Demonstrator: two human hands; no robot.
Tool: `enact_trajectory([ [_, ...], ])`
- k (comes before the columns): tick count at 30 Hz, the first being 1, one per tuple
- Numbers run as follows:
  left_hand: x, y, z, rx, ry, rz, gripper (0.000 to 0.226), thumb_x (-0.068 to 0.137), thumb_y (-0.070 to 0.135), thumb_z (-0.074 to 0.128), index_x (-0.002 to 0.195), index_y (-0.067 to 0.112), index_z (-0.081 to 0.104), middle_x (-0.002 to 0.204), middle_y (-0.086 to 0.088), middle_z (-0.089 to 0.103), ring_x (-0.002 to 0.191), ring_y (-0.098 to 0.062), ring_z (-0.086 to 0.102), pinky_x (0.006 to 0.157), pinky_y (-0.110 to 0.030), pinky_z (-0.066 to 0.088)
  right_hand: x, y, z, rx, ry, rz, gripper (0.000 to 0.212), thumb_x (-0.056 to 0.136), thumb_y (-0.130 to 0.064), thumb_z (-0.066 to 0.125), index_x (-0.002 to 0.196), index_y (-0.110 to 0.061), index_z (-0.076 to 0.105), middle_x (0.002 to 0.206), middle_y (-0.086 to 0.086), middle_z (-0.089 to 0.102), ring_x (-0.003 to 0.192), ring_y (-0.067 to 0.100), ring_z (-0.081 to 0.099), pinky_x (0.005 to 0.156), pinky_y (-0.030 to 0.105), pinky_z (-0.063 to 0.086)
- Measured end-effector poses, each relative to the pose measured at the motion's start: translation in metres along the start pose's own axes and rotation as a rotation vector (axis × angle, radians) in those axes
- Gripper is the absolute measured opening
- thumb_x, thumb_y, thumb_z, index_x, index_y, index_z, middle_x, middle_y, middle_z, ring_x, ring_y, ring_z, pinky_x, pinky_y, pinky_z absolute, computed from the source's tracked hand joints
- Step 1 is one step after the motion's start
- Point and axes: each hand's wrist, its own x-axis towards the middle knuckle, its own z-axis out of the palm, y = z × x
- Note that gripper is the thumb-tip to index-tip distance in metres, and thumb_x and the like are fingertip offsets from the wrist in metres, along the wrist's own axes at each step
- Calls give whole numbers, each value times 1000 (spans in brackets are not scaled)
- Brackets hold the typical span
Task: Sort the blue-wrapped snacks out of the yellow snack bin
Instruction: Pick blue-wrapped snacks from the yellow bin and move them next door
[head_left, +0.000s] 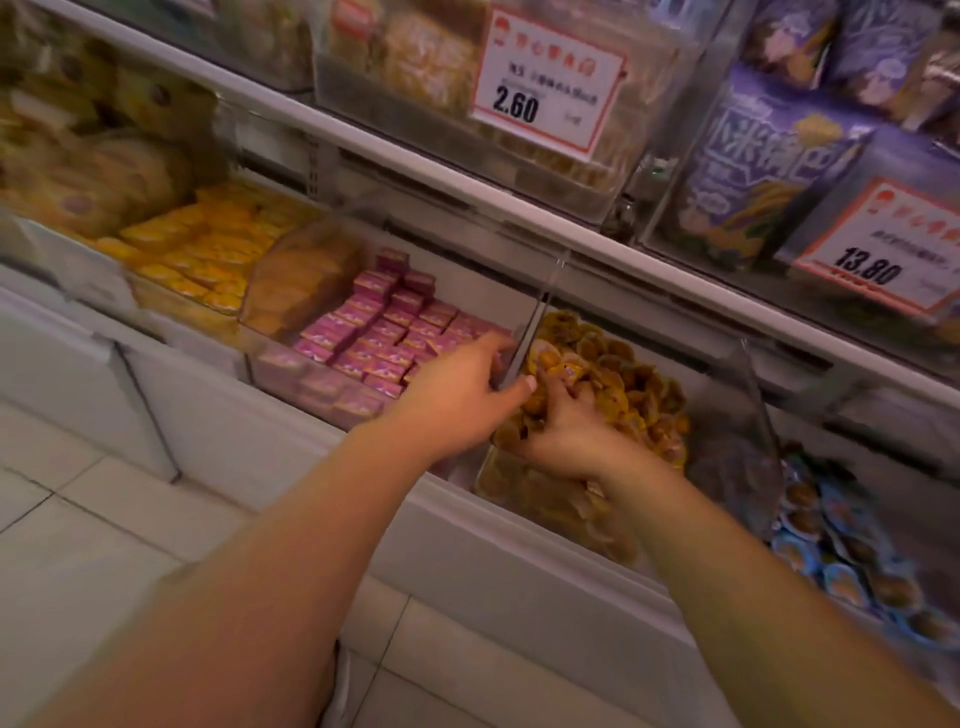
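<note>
The clear bin of yellow-wrapped round snacks (623, 374) sits in the middle of the lower shelf. My left hand (457, 395) grips the clear divider wall (524, 343) at the bin's left edge, thumb hooked over it. My right hand (566, 431) is dug into the yellow snacks near the bin's front left, fingers curled among them; what they hold is hidden. A bin of blue-wrapped round snacks (852, 566) lies to the right. I see no blue wrapper in the yellow bin.
Pink boxed snacks (384, 332) fill the bin left of the divider, orange packs (208, 244) farther left. An upper shelf holds clear boxes, purple bags (769, 171) and price tags (545, 83). White tiled floor (78, 545) lies below left.
</note>
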Motion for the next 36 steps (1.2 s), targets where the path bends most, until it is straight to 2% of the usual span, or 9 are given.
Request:
enact_trajectory([
  [6, -2, -5, -2, -43, 2, 10, 60, 88, 51, 64, 139, 22, 50, 113, 4, 66, 96, -14, 64, 80, -31, 53, 10, 35, 4, -77, 258, -23, 107, 62, -57, 79, 150, -41, 20, 151, 8, 24, 141, 37, 25, 108, 54, 37],
  [11, -3, -9, -4, -40, -16, 23, 55, 86, 51, 66, 133, 27, 52, 103, 13, 63, 87, -9, 65, 74, -31, 55, 1, 108, -41, -128, 153, -122, 75, 68, -43, 81, 137, -28, 54, 137, 11, 52, 128, 34, 48, 104, 35, 42],
  [13, 1, -8, -4, -49, -9, 7, 55, 84, 48, 68, 132, 26, 54, 99, 14, 62, 87, -9, 64, 76, -33, 56, -4, 114, -52, -96, 113, -124, 57, 69, -42, 74, 123, -28, 64, 115, 6, 65, 111, 29, 62, 87, 26, 46],
  [16, 5, -1, 0, -59, 24, -7, 64, 76, 49, 65, 134, 25, 54, 110, 10, 66, 91, -12, 66, 83, -36, 56, -7, 98, -56, -213, 75, -71, 46, 73, -52, 61, 113, -29, 64, 104, 0, 66, 94, 22, 64, 80, 29, 51],
  [19, 7, 5, 6, -40, 107, 17, 58, 78, 42, 65, 133, 24, 55, 114, 4, 66, 94, -15, 65, 80, -31, 52, -7, 70, -44, -213, 212, -274, 55, 83, -55, 63, 132, -32, 55, 126, 3, 59, 113, 23, 57, 94, 39, 51],
  [22, 7, 6, 10, -41, 133, 14, 52, 83, 36, 65, 132, 24, 55, 117, 3, 65, 100, -17, 64, 85, -35, 53, -2, 39, -14, -188, 192, -438, 70, 81, -56, 69, 143, -33, 45, 139, 6, 46, 129, 26, 44, 105, 42, 42],
  [26, 7, 2, 11, -47, 116, 21, 50, 86, 37, 65, 133, 25, 54, 121, 5, 63, 95, -11, 64, 80, -29, 51, 20, 39, 4, -391, 178, -403, 78, 83, -68, 58, 150, -45, 25, 157, 2, 19, 145, 29, 14, 112, 56, 30],
  [30, 7, -2, 8, -39, 95, 32, 53, 85, 40, 66, 134, 26, 53, 120, 6, 63, 93, -7, 62, 78, -26, 50, 36, 77, -30, -533, 270, -375, 66, 80, -63, 59, 140, -45, 39, 150, -3, 32, 140, 28, 27, 108, 52, 34],
  [36, 17, -2, 9, -36, 90, 23, 54, 78, 42, 66, 129, 28, 55, 116, 7, 65, 97, -10, 64, 81, -33, 54, 36, 115, -70, -472, 188, -48, 51, 80, -49, 62, 128, -33, 57, 138, 6, 44, 129, 32, 40, 105, 46, 39],
])
